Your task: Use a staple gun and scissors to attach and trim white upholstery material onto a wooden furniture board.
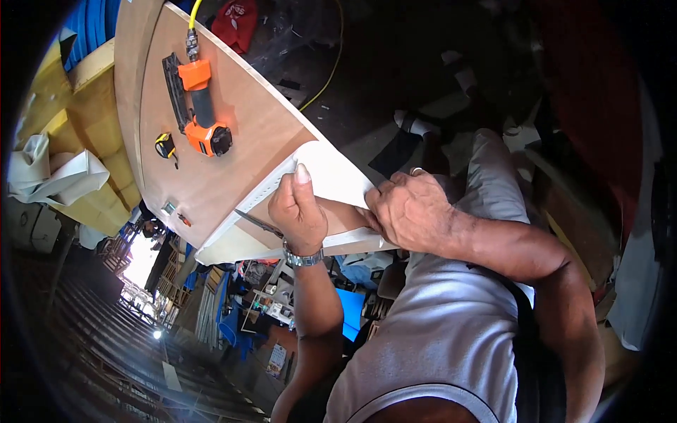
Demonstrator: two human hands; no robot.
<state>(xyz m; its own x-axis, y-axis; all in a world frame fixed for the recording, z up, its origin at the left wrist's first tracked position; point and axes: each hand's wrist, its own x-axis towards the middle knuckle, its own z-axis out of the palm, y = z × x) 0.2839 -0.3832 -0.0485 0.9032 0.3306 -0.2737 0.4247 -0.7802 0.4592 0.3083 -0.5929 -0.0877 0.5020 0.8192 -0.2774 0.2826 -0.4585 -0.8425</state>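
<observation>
A white flexible sheet (338,169) lies along the near edge of a curved wooden panel (247,106). My right hand (412,211) is closed on the sheet's right edge, fingers curled under. My left hand (300,208), with a metal watch (303,259) at its wrist, is closed with the thumb raised against the sheet's fold. From beneath its fingers sticks a dark pointed tool (257,223), its handle hidden by the hand. A white strip with a row of small marks (264,189) runs beside the left hand.
On the panel lie an orange and black nail gun (201,106) with a yellow hose (195,14), a tape measure (165,146) and a small metal piece (168,208). Yellow foam (92,134) stands at left. A cluttered bench (275,307) is below, a red cloth (235,25) beyond.
</observation>
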